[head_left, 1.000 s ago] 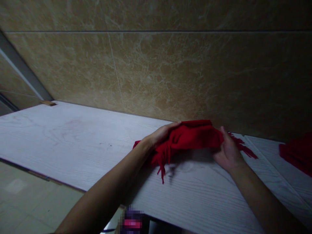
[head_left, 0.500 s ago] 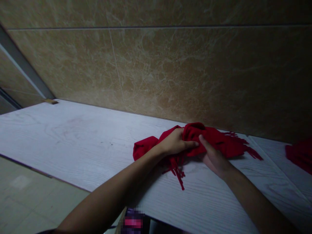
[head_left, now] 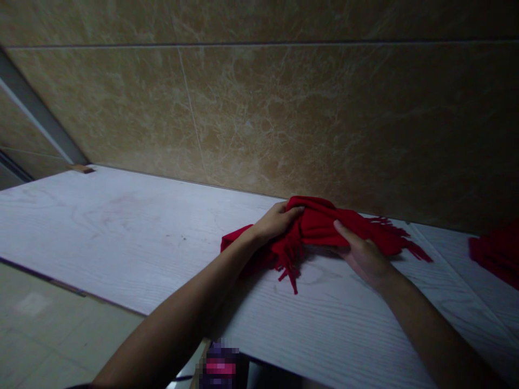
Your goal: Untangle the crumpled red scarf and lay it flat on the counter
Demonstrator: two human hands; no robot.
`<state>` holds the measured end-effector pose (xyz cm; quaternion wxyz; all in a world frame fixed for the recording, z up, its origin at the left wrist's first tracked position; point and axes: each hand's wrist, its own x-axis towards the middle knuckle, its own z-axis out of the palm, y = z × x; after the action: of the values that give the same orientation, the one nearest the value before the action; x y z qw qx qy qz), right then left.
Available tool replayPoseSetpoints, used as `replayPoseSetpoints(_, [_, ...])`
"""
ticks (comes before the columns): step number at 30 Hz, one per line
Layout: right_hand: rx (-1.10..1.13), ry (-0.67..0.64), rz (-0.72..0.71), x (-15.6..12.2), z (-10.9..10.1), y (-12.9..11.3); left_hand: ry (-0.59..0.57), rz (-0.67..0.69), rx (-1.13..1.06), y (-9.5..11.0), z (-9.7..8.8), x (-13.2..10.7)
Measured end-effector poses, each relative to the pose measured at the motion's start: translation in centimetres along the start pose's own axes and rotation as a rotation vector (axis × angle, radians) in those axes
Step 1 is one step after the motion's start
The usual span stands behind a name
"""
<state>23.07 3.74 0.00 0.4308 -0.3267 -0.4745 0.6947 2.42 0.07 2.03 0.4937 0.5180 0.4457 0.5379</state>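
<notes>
A red fringed scarf (head_left: 318,221) lies bunched on the white wood-grain table (head_left: 133,227), close against the wall. My left hand (head_left: 278,220) is closed on its left part, the thumb pressed over a raised fold and the other fingers hidden behind the cloth. One fringed end hangs toward me below that hand. Farther right, my right hand (head_left: 363,254) grips the scarf's lower edge, thumb on top and fingers underneath, out of sight. The other fringed end spreads flat to the right.
Another red cloth (head_left: 497,254) lies at the right edge. Brown marbled wall panels (head_left: 259,119) rise directly behind the table. A small brown block (head_left: 82,168) sits in the far left corner. Under the front edge is a partly pixelated dark object (head_left: 221,367).
My left hand has shifted left and slightly up, lifting and stretching the scarf's middle fold. The hanging fringe has risen a little. My right hand has barely moved.
</notes>
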Motion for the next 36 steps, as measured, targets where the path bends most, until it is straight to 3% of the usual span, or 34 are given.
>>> replayPoseSetpoints(4, [0.030,-0.067,0.057,-0.8,1.4,-1.3,-0.136,-0.032,-0.093,0.5,0.4,-0.6])
replayPoseSetpoints(7, [0.041,-0.082,0.028,-0.7,1.2,-1.5,-0.222,-0.063,0.087,1.0,0.3,-1.0])
replayPoseSetpoints(14, [0.066,-0.014,-0.003,-0.1,0.6,-1.2,-0.294,-0.153,0.535,1.7,-0.9,-1.6])
replayPoseSetpoints(17, [0.038,0.017,0.052,-0.2,0.2,-1.5,-0.403,-0.234,0.523,2.2,-1.4,-1.9])
replayPoseSetpoints(20, [-0.024,0.084,0.129,-0.4,-0.4,-2.2,-0.468,-0.227,0.428,2.7,-1.7,-2.1])
replayPoseSetpoints(23, [-0.002,0.121,0.137,-0.4,-0.4,-2.6,-0.420,-0.219,0.250,3.0,-1.5,-2.0])
replayPoseSetpoints(29, [0.055,0.035,0.074,0.0,0.3,-2.6,-0.162,-0.116,-0.171,2.4,-0.1,-1.3])
replayPoseSetpoints(33, [0.075,-0.019,0.014,-0.4,0.7,-2.3,-0.111,-0.111,-0.354,1.8,0.8,-1.1])
replayPoseSetpoints(36, [0.037,-0.099,0.049,-0.9,0.9,-1.6,-0.098,-0.075,-0.372,1.4,1.4,-1.1])
